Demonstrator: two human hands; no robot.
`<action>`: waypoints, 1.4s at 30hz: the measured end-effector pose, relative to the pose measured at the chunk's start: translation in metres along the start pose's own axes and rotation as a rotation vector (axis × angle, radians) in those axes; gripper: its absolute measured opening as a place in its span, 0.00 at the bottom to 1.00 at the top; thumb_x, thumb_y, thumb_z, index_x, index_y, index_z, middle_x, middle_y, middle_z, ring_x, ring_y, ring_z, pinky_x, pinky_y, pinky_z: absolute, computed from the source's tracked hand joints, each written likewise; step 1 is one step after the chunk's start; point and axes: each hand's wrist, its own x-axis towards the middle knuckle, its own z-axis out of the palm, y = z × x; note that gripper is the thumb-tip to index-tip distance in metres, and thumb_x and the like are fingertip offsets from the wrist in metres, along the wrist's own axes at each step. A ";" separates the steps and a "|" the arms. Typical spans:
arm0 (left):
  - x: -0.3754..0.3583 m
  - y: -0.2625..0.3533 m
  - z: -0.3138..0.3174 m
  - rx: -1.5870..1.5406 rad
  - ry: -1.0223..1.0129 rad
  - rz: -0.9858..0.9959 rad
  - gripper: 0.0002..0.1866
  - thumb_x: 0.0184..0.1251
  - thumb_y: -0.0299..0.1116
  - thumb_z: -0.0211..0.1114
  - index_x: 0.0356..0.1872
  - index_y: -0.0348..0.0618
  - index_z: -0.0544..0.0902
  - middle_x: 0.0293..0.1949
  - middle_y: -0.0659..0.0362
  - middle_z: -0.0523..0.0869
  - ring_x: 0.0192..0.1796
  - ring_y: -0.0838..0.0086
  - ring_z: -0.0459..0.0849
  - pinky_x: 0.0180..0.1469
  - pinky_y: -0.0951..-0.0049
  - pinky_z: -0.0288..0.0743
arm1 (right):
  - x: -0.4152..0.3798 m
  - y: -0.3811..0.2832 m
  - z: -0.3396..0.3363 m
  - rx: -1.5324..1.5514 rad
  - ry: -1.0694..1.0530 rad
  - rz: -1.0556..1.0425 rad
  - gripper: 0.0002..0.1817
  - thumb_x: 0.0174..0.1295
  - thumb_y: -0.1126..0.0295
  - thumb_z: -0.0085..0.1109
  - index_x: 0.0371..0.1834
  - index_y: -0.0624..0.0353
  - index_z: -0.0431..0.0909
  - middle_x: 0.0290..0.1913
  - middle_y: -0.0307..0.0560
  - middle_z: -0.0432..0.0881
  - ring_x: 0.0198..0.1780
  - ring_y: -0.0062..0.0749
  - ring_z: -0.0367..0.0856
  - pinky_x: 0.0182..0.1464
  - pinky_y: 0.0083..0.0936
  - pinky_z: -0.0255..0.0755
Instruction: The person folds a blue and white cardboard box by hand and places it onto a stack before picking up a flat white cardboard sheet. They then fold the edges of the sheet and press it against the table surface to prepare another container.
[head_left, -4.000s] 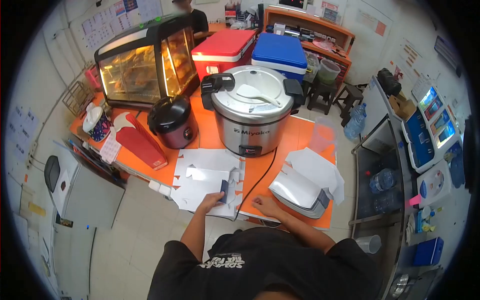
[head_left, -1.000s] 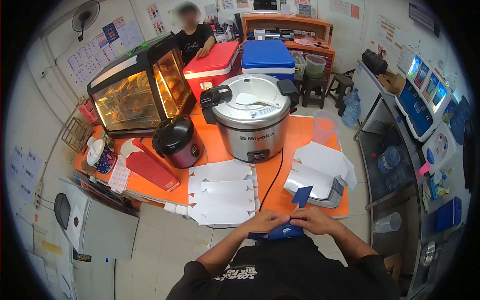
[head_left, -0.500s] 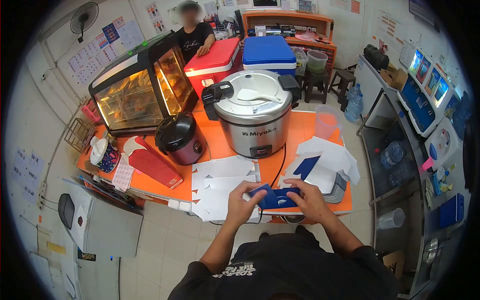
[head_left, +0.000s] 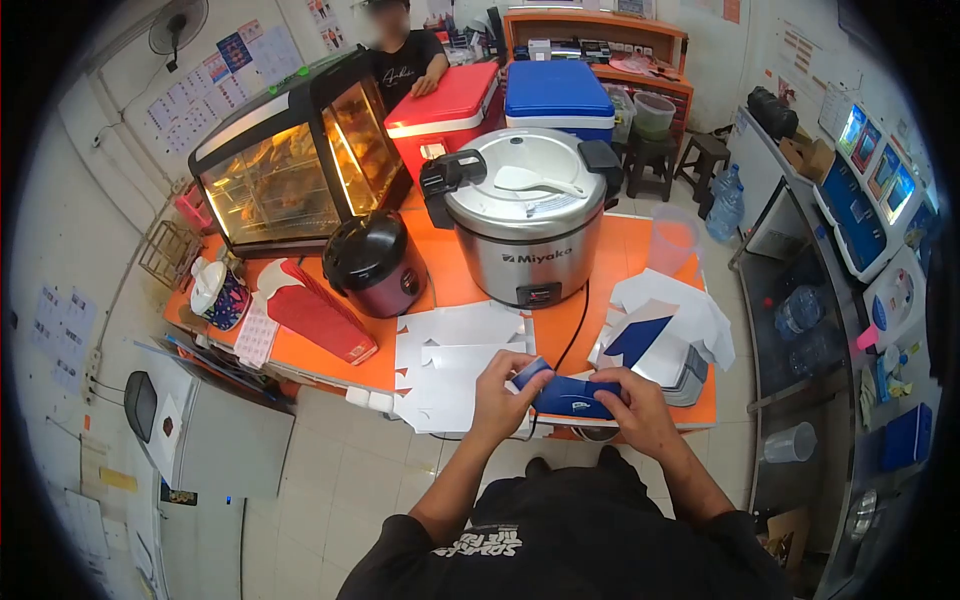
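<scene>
Between my hands, over the table's front edge, is a blue paperboard box piece (head_left: 576, 398) with a small white print. My left hand (head_left: 508, 398) pinches its left end, where a flap is bent up. My right hand (head_left: 640, 408) grips the right end with thumb and fingers. White unfolded box sheets (head_left: 455, 370) lie flat left of my hands. On the right are a stack of folded cardboard (head_left: 685, 380) and loose white sheets (head_left: 675, 300), one with a blue panel.
A large rice cooker (head_left: 525, 225) with a white paddle on its lid stands mid-table. Around it are a small dark cooker (head_left: 375, 265), red cartons (head_left: 315, 315), a lit food warmer (head_left: 275, 180), and red (head_left: 445, 100) and blue (head_left: 560, 95) coolers. A person (head_left: 405, 60) stands behind.
The blue box piece has turned so its printed face shows more, and its left flap is bent up more. Both hands stay on it. The camera view has shifted slightly.
</scene>
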 end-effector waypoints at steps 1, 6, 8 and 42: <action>0.001 0.004 0.000 0.092 -0.065 0.119 0.11 0.55 0.29 0.72 0.36 0.37 0.82 0.35 0.57 0.82 0.34 0.74 0.81 0.39 0.75 0.75 | -0.001 -0.004 -0.002 -0.039 -0.030 0.048 0.10 0.60 0.75 0.59 0.45 0.62 0.78 0.39 0.51 0.83 0.30 0.31 0.78 0.35 0.24 0.72; -0.003 0.003 0.003 0.041 -0.348 -0.094 0.14 0.56 0.34 0.73 0.38 0.36 0.82 0.30 0.59 0.85 0.32 0.79 0.82 0.37 0.77 0.75 | -0.006 0.003 -0.004 -0.070 -0.018 0.048 0.09 0.59 0.75 0.60 0.43 0.62 0.78 0.38 0.52 0.82 0.33 0.40 0.81 0.37 0.29 0.73; -0.007 -0.002 0.006 -0.003 -0.407 -0.173 0.13 0.55 0.32 0.73 0.39 0.36 0.84 0.32 0.58 0.87 0.36 0.82 0.82 0.41 0.77 0.76 | -0.010 0.014 -0.005 -0.120 0.002 -0.015 0.09 0.58 0.75 0.60 0.42 0.61 0.78 0.38 0.52 0.82 0.35 0.43 0.81 0.38 0.31 0.73; -0.024 0.036 0.080 0.220 -0.411 0.050 0.10 0.60 0.30 0.68 0.41 0.38 0.84 0.36 0.52 0.87 0.38 0.69 0.86 0.44 0.72 0.77 | -0.014 0.073 -0.065 -0.537 -0.179 -0.481 0.33 0.37 0.70 0.72 0.53 0.54 0.73 0.44 0.45 0.76 0.41 0.40 0.78 0.44 0.33 0.75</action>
